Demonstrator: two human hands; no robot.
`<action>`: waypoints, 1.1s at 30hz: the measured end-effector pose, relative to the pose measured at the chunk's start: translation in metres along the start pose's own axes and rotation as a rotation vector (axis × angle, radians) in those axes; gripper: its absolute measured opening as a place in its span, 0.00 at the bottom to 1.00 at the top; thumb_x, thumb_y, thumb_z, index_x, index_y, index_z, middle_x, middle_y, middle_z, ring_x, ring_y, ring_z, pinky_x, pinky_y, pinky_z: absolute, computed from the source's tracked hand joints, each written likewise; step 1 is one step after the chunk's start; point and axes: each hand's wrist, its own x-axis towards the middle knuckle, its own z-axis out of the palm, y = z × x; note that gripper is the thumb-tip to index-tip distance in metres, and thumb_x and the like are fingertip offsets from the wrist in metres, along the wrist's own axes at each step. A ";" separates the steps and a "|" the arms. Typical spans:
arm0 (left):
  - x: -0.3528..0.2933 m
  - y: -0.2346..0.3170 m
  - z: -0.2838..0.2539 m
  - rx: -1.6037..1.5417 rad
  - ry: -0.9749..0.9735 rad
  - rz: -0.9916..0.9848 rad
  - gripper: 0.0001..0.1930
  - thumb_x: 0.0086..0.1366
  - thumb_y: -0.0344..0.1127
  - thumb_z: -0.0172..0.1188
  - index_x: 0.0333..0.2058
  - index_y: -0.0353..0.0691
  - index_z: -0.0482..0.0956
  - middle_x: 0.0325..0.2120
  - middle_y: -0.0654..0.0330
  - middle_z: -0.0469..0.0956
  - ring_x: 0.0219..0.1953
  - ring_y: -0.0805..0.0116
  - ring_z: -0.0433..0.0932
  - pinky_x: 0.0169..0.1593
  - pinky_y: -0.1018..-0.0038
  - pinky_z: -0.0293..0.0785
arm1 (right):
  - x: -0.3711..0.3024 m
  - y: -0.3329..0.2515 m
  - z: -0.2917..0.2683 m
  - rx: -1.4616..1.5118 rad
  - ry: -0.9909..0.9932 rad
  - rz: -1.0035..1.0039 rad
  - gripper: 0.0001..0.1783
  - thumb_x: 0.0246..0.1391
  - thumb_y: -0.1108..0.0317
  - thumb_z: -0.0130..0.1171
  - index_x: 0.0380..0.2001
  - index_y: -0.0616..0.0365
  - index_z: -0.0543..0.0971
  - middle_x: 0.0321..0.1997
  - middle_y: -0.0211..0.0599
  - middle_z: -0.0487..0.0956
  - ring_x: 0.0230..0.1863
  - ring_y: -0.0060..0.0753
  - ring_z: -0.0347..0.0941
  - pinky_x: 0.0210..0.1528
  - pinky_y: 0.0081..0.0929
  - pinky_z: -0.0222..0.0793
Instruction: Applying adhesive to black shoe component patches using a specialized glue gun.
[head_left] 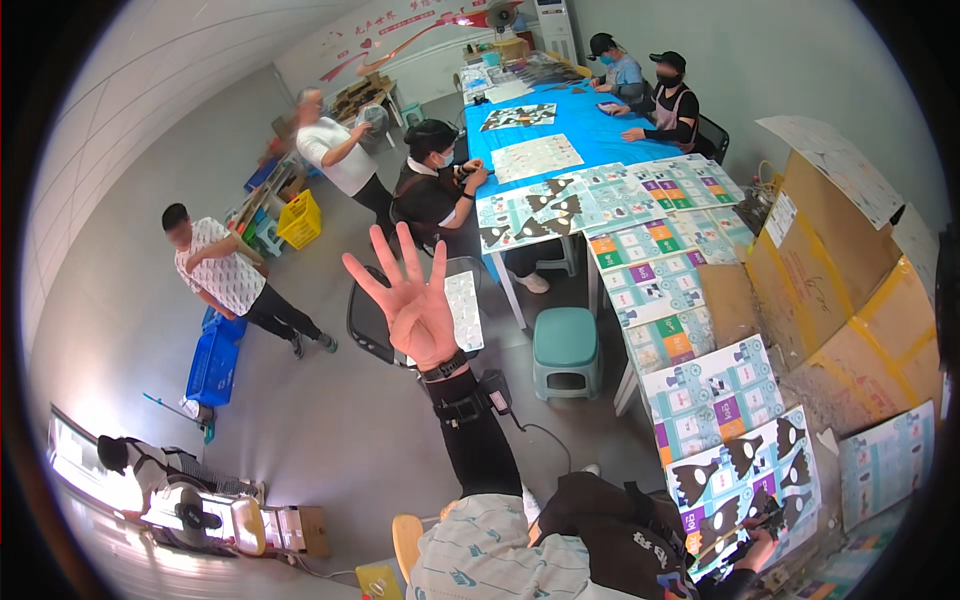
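Note:
My left hand is raised in mid-air near the middle, palm toward me, four fingers spread and the thumb folded over the palm. It holds nothing. Black straps and a small cabled box sit around its wrist, over a black sleeve. At the lower right my right hand is closed around a dark thing too small and shadowed to name. It rests over a printed sheet with black bat-like shapes, lying on the table's near end.
Several printed sheets run along the table toward a blue cover. An open cardboard box stands at right. A green stool and black chair stand beyond my left hand. Several people sit or stand around; blue crates are at left.

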 end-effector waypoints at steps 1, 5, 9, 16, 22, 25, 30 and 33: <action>0.001 -0.002 0.002 -0.007 -0.001 -0.001 0.55 0.46 0.12 0.43 0.71 0.62 0.39 0.72 0.53 0.33 0.73 0.46 0.33 0.68 0.35 0.37 | -0.011 -0.011 0.006 0.004 0.005 -0.002 0.18 0.33 0.71 0.48 0.30 0.62 0.81 0.30 0.31 0.81 0.27 0.26 0.72 0.21 0.21 0.61; 0.002 0.001 0.006 -0.025 0.000 -0.014 0.56 0.45 0.11 0.43 0.71 0.62 0.39 0.72 0.54 0.33 0.73 0.45 0.33 0.67 0.34 0.39 | -0.028 -0.030 0.022 0.047 -0.053 0.020 0.19 0.34 0.71 0.48 0.32 0.62 0.80 0.30 0.32 0.81 0.28 0.26 0.73 0.21 0.21 0.61; -0.003 0.001 0.004 -0.026 0.020 -0.025 0.56 0.45 0.11 0.43 0.71 0.62 0.38 0.72 0.53 0.33 0.73 0.44 0.33 0.67 0.34 0.40 | -0.029 -0.031 0.027 0.118 -0.019 0.014 0.18 0.34 0.72 0.48 0.31 0.61 0.80 0.30 0.33 0.81 0.28 0.27 0.74 0.20 0.21 0.60; -0.015 -0.004 0.010 -0.081 0.087 -0.064 0.55 0.45 0.11 0.43 0.71 0.61 0.38 0.72 0.52 0.34 0.73 0.44 0.33 0.67 0.34 0.41 | -0.018 -0.026 0.020 0.077 -0.076 0.059 0.19 0.34 0.73 0.48 0.34 0.62 0.79 0.30 0.34 0.81 0.26 0.27 0.74 0.18 0.20 0.59; -0.024 -0.001 -0.005 -0.010 0.079 -0.112 0.55 0.45 0.11 0.43 0.71 0.62 0.39 0.72 0.53 0.35 0.73 0.45 0.34 0.67 0.35 0.41 | -0.018 -0.027 0.025 0.057 -0.091 0.035 0.19 0.35 0.73 0.48 0.34 0.63 0.78 0.30 0.35 0.81 0.28 0.28 0.75 0.17 0.21 0.60; -0.026 -0.002 -0.005 -0.004 0.083 -0.120 0.55 0.45 0.12 0.44 0.71 0.62 0.39 0.72 0.53 0.35 0.73 0.45 0.34 0.67 0.35 0.41 | -0.020 -0.028 0.025 0.060 -0.076 0.037 0.19 0.35 0.73 0.48 0.35 0.63 0.78 0.30 0.36 0.81 0.28 0.28 0.75 0.17 0.21 0.60; -0.028 -0.006 -0.006 -0.003 0.081 -0.120 0.56 0.45 0.11 0.44 0.71 0.62 0.39 0.72 0.53 0.35 0.73 0.45 0.33 0.67 0.35 0.41 | -0.020 -0.028 0.023 0.066 -0.091 0.045 0.19 0.36 0.74 0.48 0.36 0.63 0.78 0.31 0.36 0.82 0.31 0.29 0.77 0.17 0.21 0.63; -0.029 -0.009 -0.006 -0.026 0.082 -0.130 0.56 0.45 0.11 0.44 0.71 0.62 0.39 0.72 0.53 0.35 0.73 0.45 0.33 0.67 0.35 0.41 | -0.021 -0.029 0.022 0.049 -0.100 0.064 0.20 0.36 0.74 0.48 0.37 0.63 0.78 0.31 0.36 0.81 0.31 0.29 0.78 0.17 0.20 0.63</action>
